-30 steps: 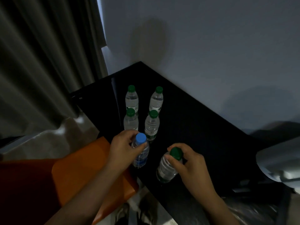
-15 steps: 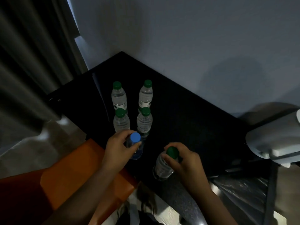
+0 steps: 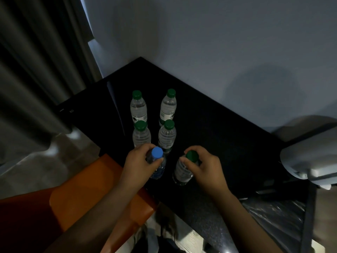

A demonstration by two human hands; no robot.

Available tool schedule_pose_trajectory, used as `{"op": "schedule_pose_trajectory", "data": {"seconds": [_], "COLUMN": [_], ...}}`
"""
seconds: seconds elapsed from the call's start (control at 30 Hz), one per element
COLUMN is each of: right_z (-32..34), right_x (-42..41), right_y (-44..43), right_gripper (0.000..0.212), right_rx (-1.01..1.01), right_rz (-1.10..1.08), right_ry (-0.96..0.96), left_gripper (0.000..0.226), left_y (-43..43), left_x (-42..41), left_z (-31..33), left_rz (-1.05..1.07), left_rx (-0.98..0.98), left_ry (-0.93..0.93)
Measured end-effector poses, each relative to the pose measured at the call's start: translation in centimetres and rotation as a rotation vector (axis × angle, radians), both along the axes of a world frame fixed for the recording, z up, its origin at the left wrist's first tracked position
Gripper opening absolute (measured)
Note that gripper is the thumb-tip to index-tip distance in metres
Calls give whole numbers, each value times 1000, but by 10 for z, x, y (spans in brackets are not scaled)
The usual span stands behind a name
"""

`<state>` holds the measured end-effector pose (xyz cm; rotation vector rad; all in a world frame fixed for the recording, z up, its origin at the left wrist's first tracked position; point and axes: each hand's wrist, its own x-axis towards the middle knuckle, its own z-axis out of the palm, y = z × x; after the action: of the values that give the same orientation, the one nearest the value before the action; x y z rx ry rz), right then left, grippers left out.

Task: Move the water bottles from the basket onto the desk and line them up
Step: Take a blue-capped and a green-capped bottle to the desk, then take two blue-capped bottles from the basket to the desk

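Several clear water bottles with green caps stand in two short rows on the black desk (image 3: 218,143); the far pair (image 3: 138,108) (image 3: 168,106) is behind a near pair (image 3: 141,136) (image 3: 167,136). My left hand (image 3: 138,165) is closed around a blue-capped bottle (image 3: 157,161) standing in front of the left row. My right hand (image 3: 204,168) grips the neck of a green-capped bottle (image 3: 182,174) in front of the right row. Both held bottles are upright near the desk's front edge. The basket is not in view.
An orange seat (image 3: 87,190) sits below the desk's front edge on the left. Dark curtains (image 3: 36,61) hang at the left, a grey wall behind the desk. A white object (image 3: 310,161) rests at the right end of the desk.
Both hands have stayed on the same two bottles near the desk's front. The blue-capped one has settled slightly closer behind the left row; the view itself has shifted.
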<state>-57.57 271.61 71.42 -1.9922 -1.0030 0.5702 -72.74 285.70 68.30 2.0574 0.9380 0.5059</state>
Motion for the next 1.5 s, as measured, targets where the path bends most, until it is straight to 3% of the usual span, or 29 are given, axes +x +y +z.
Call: {"op": "schedule_pose_trajectory", "data": {"seconds": [0.87, 1.07, 1.2, 1.33, 1.5], "right_z": [-23, -18, -13, -9, -8], "right_x": [-6, 7, 8, 5, -5], "right_y": [23, 16, 1, -21, -34], "right_gripper": [26, 47, 60, 47, 30], "right_rx": [-10, -115, -212, -501, -694], "right_rz": [-43, 3, -14, 57, 145], "right_ry": [-23, 13, -116, -295, -293], "left_gripper": [29, 26, 26, 25, 21], "left_y": [0, 0, 1, 3, 8], "left_x": [2, 2, 2, 5, 10], "left_z": [9, 9, 10, 14, 24], "left_rz": [6, 0, 4, -30, -61], "left_rx": [37, 41, 53, 42, 27], "left_ry": [2, 1, -4, 27, 104]}}
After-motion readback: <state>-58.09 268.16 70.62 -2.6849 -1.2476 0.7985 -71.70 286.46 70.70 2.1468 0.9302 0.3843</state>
